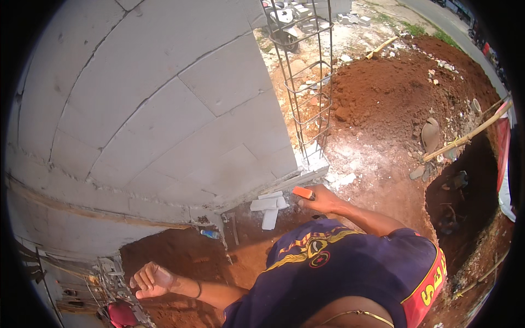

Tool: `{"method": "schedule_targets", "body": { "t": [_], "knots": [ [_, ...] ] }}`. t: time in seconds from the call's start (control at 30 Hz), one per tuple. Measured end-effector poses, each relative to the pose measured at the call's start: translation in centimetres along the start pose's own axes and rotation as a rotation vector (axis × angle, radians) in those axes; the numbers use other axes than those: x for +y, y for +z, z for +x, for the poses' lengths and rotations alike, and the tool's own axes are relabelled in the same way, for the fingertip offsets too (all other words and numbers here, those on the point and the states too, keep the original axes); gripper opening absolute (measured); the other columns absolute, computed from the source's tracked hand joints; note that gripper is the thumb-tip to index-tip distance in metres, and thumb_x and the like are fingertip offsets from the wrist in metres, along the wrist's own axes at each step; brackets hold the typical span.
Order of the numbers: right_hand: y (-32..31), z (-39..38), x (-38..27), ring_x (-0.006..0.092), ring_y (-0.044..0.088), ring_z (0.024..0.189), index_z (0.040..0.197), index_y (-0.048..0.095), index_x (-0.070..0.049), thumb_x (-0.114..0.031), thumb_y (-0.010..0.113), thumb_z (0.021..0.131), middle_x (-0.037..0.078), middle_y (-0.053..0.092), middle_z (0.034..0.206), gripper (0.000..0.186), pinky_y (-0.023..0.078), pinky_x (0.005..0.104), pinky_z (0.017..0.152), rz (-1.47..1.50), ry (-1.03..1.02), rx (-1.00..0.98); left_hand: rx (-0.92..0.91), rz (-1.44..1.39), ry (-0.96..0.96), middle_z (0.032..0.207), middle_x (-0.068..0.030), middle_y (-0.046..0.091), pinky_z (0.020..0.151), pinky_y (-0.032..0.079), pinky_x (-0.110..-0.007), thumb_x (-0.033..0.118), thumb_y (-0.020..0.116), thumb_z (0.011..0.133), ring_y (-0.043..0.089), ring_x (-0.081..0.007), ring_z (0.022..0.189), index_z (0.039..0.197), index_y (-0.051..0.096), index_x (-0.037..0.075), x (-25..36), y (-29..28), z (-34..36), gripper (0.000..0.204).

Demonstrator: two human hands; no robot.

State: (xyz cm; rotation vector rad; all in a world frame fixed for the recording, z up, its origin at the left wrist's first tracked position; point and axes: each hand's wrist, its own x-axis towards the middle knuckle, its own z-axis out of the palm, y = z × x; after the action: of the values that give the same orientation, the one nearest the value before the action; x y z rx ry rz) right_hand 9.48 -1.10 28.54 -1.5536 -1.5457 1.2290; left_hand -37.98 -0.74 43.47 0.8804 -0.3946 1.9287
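My right hand [322, 199] is closed round a tool with an orange and black handle [304, 192]; the rest of the tool is hidden, so I cannot tell its kind. Just left of it, several pale block pieces [267, 204] lie on the ground at the foot of the grey block wall [219, 136]. Out to the left, my left hand [152, 280] hangs over the red soil with its fingers loosely bent and apart. Nothing shows in that hand.
A tall rebar column cage [302, 82] rises at the wall's end. Red soil is heaped [383, 82] beyond it. A deep pit [459, 191] lies at right, with a bamboo pole [467, 136] across its edge. A bottle [210, 234] lies by the wall; a person in red [121, 314] is at lower left.
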Motion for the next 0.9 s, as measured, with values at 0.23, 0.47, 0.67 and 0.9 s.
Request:
{"method": "schedule_targets", "body": {
  "t": [0.23, 0.47, 0.67, 0.9],
  "knots": [
    [-7.6, -7.5, -7.4, 0.0115, 0.057, 0.075, 0.111, 0.067, 0.002, -0.031, 0.072, 0.088, 0.008, 0.065, 0.08, 0.04, 0.048, 0.0301, 0.07, 0.296, -0.206, 0.28, 0.205, 0.333, -0.877, 0.1, -0.016, 0.067, 0.088, 0.052, -0.042, 0.071, 0.045, 0.09, 0.065, -0.0305, 0.094, 0.121, 0.053, -0.001, -20.5, -4.5, -6.2, 0.078],
    [-12.5, -14.6, -10.9, 0.0114, 0.053, 0.066, 0.101, 0.066, 0.003, -0.046, 0.073, 0.084, 0.002, 0.056, 0.071, 0.052, 0.042, 0.0285, 0.06, 0.321, -0.394, 0.51, 0.007, 0.446, -1.59, 0.117, -0.0189, 0.062, 0.094, 0.049, -0.039, 0.055, 0.026, 0.103, 0.061, -0.0278, 0.11, 0.131, 0.044, -0.002, -33.1, 1.7, -12.5, 0.067],
    [-13.6, -15.6, -10.3, 0.0158, 0.052, 0.054, 0.088, 0.064, 0.001, -0.052, 0.073, 0.081, 0.003, 0.053, 0.063, 0.054, 0.04, 0.0298, 0.05, 0.322, -0.438, 0.598, -0.004, 0.311, -1.679, 0.121, -0.0205, 0.061, 0.094, 0.051, -0.041, 0.057, 0.02, 0.103, 0.06, -0.0302, 0.115, 0.122, 0.049, 0.0, -39.8, 5.1, -14.1, 0.067],
    [-13.7, -11.9, -9.4, 0.0226, 0.058, 0.05, 0.085, 0.063, 0.001, -0.024, 0.075, 0.081, 0.008, 0.056, 0.064, 0.029, 0.045, 0.0322, 0.048, 0.067, -0.796, 0.612, 0.399, 0.221, -1.419, 0.099, -0.0139, 0.059, 0.088, 0.052, -0.044, 0.049, 0.026, 0.105, 0.059, -0.027, 0.09, 0.11, 0.05, 0.002, -45.6, 9.2, -11.9, 0.053]
  ]
}}
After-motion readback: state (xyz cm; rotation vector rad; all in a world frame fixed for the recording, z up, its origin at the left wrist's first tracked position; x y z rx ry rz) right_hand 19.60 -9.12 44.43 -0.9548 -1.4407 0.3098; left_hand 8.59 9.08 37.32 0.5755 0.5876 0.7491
